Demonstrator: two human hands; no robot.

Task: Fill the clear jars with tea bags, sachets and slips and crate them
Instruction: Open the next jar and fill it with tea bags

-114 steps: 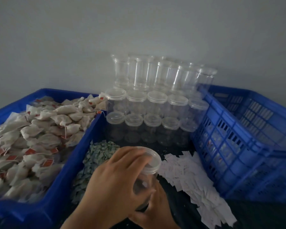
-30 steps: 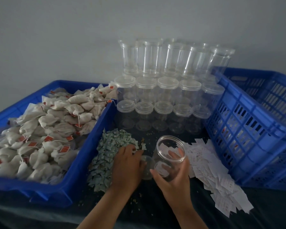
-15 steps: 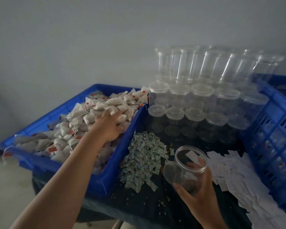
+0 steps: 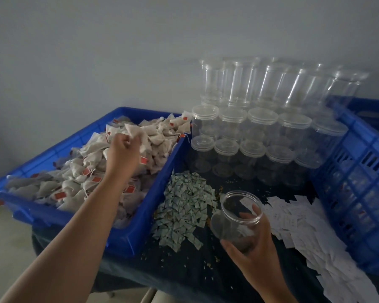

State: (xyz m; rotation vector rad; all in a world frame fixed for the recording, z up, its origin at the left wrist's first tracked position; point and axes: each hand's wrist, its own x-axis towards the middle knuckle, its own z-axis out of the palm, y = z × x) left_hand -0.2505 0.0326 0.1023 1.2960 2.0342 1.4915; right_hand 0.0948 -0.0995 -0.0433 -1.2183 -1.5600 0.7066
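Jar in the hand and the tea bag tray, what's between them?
A heap of small green sachets lies on the dark table between the open jar and the blue tray, seen in the head view.

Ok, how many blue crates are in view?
2: the left crate, heaped with tea bags; the slatted right crate, beside the paper slips. More may lie outside the frame.
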